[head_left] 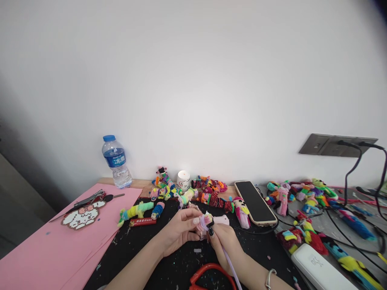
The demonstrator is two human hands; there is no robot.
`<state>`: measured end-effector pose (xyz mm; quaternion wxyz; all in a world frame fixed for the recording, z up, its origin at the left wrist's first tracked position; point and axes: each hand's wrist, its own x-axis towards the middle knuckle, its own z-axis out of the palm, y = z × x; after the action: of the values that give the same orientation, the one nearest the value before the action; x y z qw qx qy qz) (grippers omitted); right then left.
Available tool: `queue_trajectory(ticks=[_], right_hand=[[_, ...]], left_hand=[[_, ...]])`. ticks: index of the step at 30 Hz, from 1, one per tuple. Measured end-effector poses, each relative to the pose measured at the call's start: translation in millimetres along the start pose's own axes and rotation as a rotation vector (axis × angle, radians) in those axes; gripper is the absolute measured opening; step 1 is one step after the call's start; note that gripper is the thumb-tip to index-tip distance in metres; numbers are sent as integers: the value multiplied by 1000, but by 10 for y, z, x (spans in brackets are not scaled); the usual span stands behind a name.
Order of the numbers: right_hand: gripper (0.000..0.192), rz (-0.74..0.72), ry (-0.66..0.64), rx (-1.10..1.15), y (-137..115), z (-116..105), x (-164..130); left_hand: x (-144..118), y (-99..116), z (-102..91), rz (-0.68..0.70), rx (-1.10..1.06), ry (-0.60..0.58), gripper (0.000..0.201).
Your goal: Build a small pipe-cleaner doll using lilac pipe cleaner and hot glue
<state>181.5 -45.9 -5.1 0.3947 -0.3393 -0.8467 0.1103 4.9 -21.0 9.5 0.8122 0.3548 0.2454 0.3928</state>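
Note:
Over the black mat, my left hand (175, 231) pinches a small pink pipe-cleaner figure (203, 228) from its left side. Close against it on the right, my right hand (225, 243) has thumb and fingers closed at a lilac pipe cleaner (230, 264). That strand wraps round the figure, and its loose end trails down across my right palm side to the bottom edge. Part of the figure is hidden behind my fingers. Nearest below my hands lie the red handles of a tool (208, 267), cut off by the frame.
Several colourful pipe-cleaner figures (137, 211) lie behind my hands. A paper cup (184, 180), a phone (255, 202) and a water bottle (116, 161) stand or lie at the back. Pink paper (54, 249) covers the left. Cables and a white power bank (320, 268) are at right.

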Motion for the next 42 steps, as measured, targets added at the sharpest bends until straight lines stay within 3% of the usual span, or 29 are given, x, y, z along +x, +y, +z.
queue_trajectory(ticks=[20, 42], right_hand=[[23, -24, -27, 40, -51, -49, 46], [25, -19, -55, 59, -59, -69, 52]], left_hand=[[5, 3, 12, 9, 47, -9, 20], [-12, 12, 19, -1, 56, -15, 27]])
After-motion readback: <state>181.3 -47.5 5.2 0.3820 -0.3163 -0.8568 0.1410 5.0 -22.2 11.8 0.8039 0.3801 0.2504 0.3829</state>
